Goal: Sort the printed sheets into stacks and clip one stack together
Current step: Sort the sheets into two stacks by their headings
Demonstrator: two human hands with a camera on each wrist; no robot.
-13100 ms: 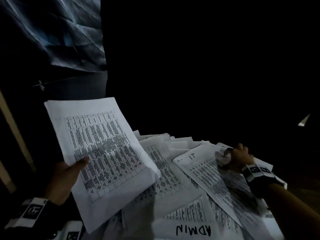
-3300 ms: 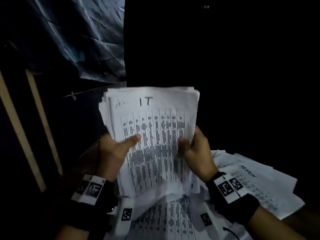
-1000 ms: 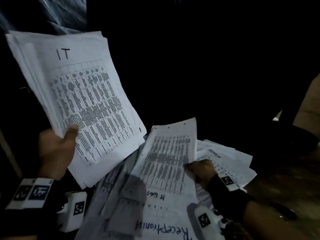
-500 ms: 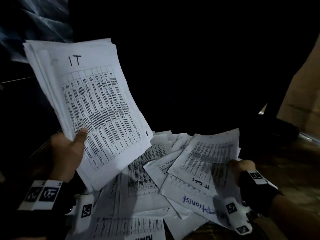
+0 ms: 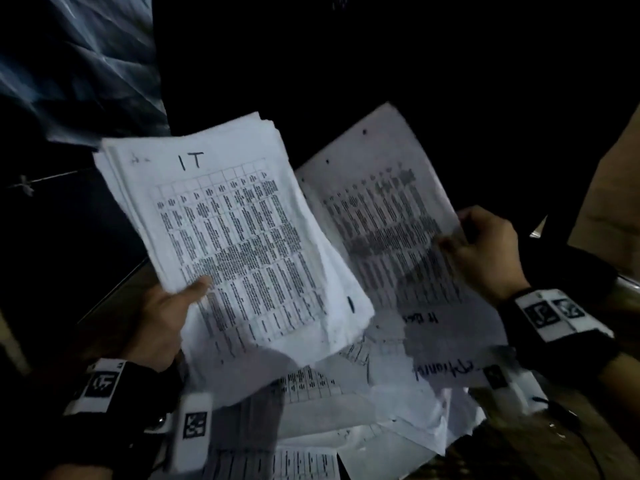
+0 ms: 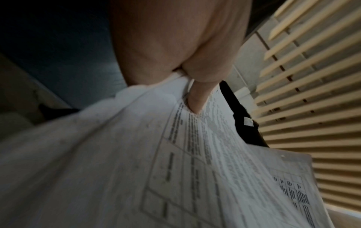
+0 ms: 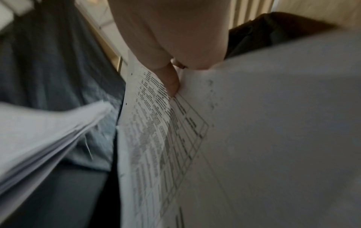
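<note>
My left hand (image 5: pixel 162 317) grips a thick stack of printed sheets (image 5: pixel 235 233) marked "IT" on top, thumb pressed on its lower left corner; the left wrist view shows the thumb (image 6: pixel 197 98) on the same stack (image 6: pixel 175 162). My right hand (image 5: pixel 481 251) pinches a single printed sheet (image 5: pixel 391 230) with punch holes by its right edge, held up beside the stack and upside down to me. The right wrist view has that sheet (image 7: pixel 254 138) under the thumb (image 7: pixel 170 80) and the IT stack (image 7: pixel 43 134) to the left. No clip is in view.
Loose printed sheets (image 5: pixel 363 403) lie scattered on the dark table (image 5: pixel 540 448) below both hands, one bearing handwritten blue lettering (image 5: pixel 446 368). A dark crinkled sheet (image 5: pixel 69 64) hangs at the upper left. Wooden slats (image 6: pixel 312 92) fill the right of the left wrist view.
My right hand has lifted one sheet off the pile on the table and brought it up next to the IT stack. The left hand has swung the stack toward the middle.
</note>
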